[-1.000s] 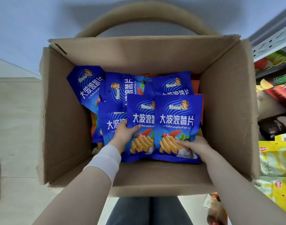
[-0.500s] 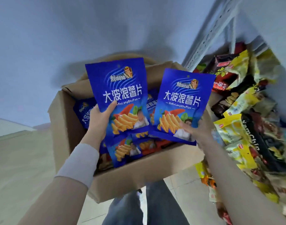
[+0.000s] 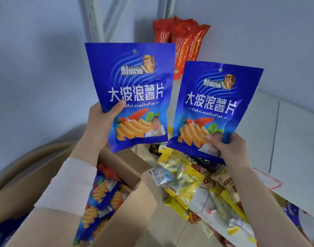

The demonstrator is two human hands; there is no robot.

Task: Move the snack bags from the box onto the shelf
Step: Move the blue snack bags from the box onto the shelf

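Observation:
Two blue potato-chip bags are held upright in the air. My left hand [image 3: 101, 123] grips the left blue bag [image 3: 133, 82] by its lower left edge, thumb on the front. My right hand [image 3: 229, 148] pinches the right blue bag [image 3: 215, 104] at its lower right corner. Both bags hang above the shelf [image 3: 295, 139], a white board at the right. The cardboard box [image 3: 134, 207] lies below at the lower left, with several more blue bags [image 3: 101, 196] inside it.
Red snack bags [image 3: 181, 41] stand upright at the back of the shelf against the grey wall. A heap of yellow and mixed snack packs [image 3: 188, 184] lies below the held bags. A white shelf upright [image 3: 93, 20] rises at the top left.
Both hands lifted one blue bag each out of the box and carried them up and to the right, over the shelf. The view swung from the box to the shelf.

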